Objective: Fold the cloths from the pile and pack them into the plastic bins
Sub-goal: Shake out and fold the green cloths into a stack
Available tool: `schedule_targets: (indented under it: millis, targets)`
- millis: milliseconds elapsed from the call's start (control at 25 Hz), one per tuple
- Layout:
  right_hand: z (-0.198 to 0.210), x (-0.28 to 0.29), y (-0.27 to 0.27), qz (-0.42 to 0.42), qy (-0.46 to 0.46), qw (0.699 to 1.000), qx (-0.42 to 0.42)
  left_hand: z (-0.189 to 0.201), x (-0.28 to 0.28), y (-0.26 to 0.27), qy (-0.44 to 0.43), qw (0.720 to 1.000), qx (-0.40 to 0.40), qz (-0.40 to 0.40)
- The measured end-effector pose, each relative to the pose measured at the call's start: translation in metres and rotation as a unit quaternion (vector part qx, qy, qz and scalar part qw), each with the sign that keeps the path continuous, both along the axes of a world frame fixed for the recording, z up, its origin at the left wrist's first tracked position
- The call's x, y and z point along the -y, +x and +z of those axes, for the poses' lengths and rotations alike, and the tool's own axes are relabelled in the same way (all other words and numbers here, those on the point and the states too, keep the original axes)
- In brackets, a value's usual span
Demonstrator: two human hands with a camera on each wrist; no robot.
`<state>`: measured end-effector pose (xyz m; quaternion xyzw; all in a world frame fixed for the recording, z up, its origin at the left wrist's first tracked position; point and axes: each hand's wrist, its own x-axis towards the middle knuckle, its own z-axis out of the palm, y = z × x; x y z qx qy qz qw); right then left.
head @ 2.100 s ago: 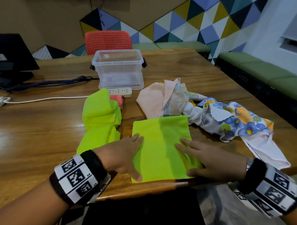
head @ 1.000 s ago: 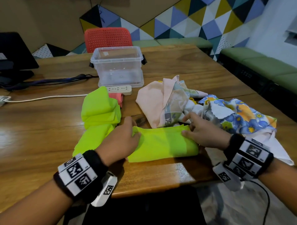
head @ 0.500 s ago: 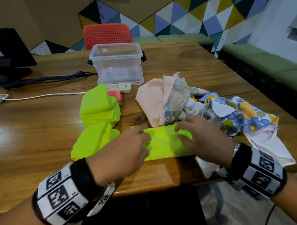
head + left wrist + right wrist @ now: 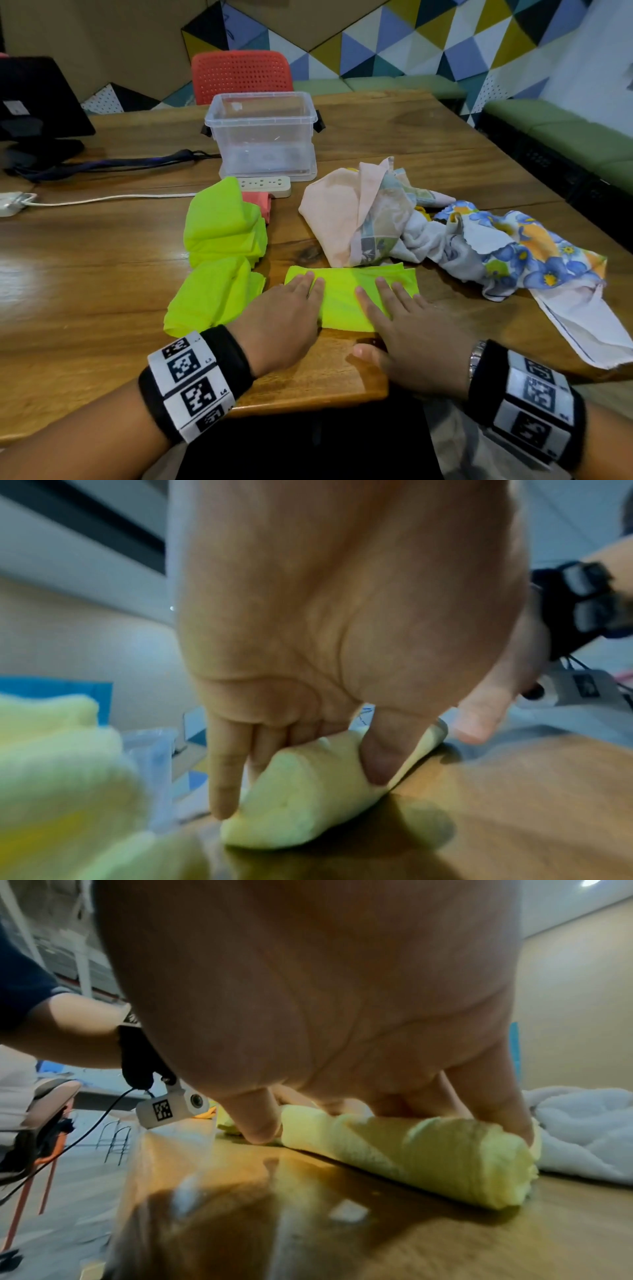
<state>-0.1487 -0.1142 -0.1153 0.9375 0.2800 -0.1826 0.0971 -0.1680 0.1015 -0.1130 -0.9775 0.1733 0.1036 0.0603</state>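
Note:
A neon-green cloth (image 4: 346,294) folded into a narrow strip lies near the table's front edge. My left hand (image 4: 291,315) rests flat on its left end, fingers straight. My right hand (image 4: 400,322) presses its right half with spread fingers. In the left wrist view the left hand (image 4: 308,750) pushes down on the folded cloth (image 4: 301,799). In the right wrist view the right hand (image 4: 377,1096) lies over the cloth (image 4: 428,1153). The unfolded pile (image 4: 428,226) of peach, checked and blue-flowered cloths lies behind and to the right. An empty clear plastic bin (image 4: 262,137) stands at the back centre.
More neon-green cloths (image 4: 222,253) are heaped left of my hands, with a pink cloth (image 4: 258,202) behind them. A white power strip (image 4: 265,186) and its cable lie before the bin. A monitor (image 4: 37,102) stands far left, a red chair (image 4: 241,77) behind the table.
The green cloth was folded from a wide rectangle into a narrow strip. Both hands moved from its far edge to lie flat on top, pressing it down.

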Motion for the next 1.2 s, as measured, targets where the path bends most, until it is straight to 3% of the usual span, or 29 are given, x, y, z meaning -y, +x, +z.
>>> schedule_targets:
  millis: [120, 240, 360, 480, 720, 840, 1000, 1120, 1200]
  targets:
    - [0.003, 0.006, 0.004, 0.007, 0.038, 0.999, 0.016, 0.011, 0.001, -0.007, 0.006, 0.998, 0.057, -0.012]
    - [0.012, 0.01, -0.011, 0.037, 0.1, 0.987, 0.118, 0.02, 0.016, -0.033, -0.019, 0.993, 0.107, -0.05]
    - [0.001, 0.006, -0.043, 0.109, 0.169, 0.964, 0.175, 0.028, 0.033, -0.056, -0.052, 0.996, 0.064, -0.04]
    - [-0.024, 0.008, -0.066, 0.113, 0.237, 0.947, 0.184, 0.03, 0.029, -0.067, -0.104, 0.994, 0.032, -0.023]
    - [-0.059, 0.027, -0.068, 0.157, 0.287, 0.913, 0.244, 0.043, -0.013, -0.052, -0.163, 0.977, -0.088, -0.102]
    - [-0.053, 0.033, -0.064, 0.182, 0.325, 0.9, 0.226, 0.037, -0.02, -0.052, -0.114, 0.978, -0.097, -0.142]
    - [-0.049, 0.039, -0.058, 0.241, 0.297, 0.892, 0.244, 0.033, -0.021, -0.042, 0.041, 0.975, -0.011, -0.217]
    - [-0.057, 0.027, -0.064, 0.188, 0.298, 0.896, 0.272, 0.033, -0.028, -0.031, 0.045, 0.968, -0.02, -0.244]
    - [-0.064, 0.018, -0.069, 0.17, 0.322, 0.877, 0.315, 0.029, -0.033, -0.031, 0.036, 0.967, -0.043, -0.25]
